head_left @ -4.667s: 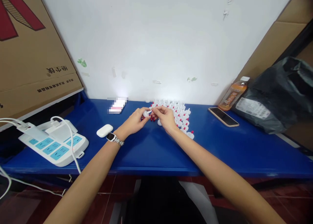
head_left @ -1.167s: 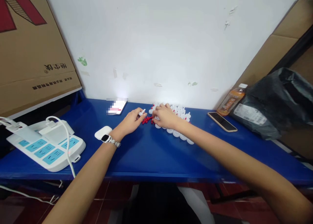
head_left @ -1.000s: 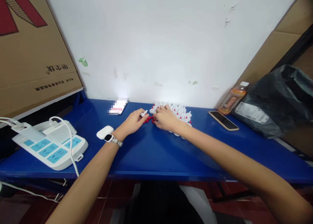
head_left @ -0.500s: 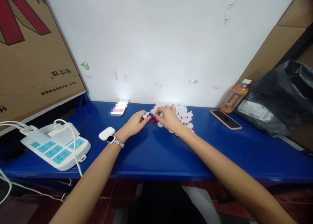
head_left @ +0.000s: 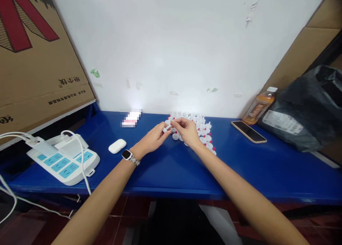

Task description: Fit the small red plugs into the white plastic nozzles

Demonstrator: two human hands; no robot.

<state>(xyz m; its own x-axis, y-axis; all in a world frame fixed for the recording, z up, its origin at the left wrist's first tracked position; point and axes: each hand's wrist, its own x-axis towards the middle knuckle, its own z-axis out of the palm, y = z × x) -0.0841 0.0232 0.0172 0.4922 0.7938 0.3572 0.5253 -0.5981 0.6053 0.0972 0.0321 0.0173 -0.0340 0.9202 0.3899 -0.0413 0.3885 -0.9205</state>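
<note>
My left hand (head_left: 153,138) is closed around a white plastic nozzle cap (head_left: 166,129), its spout pointing toward my right fingers. Pinched together, the fingers of my right hand (head_left: 188,132) meet that spout tip and hold a small red tip cap, mostly covered by the fingertips. Just behind and to the right of my hands stand many white nozzle caps with red tips (head_left: 207,138), crowded together on the blue table (head_left: 171,173). My right hand hides part of this group.
To the left are a white earphone case (head_left: 117,146), a power strip (head_left: 64,166) with cables and a lit, blurred phone (head_left: 130,118). A dark phone (head_left: 249,131), an orange drink bottle (head_left: 258,107) and a black plastic bag (head_left: 301,106) lie right. A white wall (head_left: 171,52) rises behind.
My left hand has moved right with the white nozzle cap, and my right fingers have come onto its spout tip. Loose red caps seen between the hands earlier are now covered.
</note>
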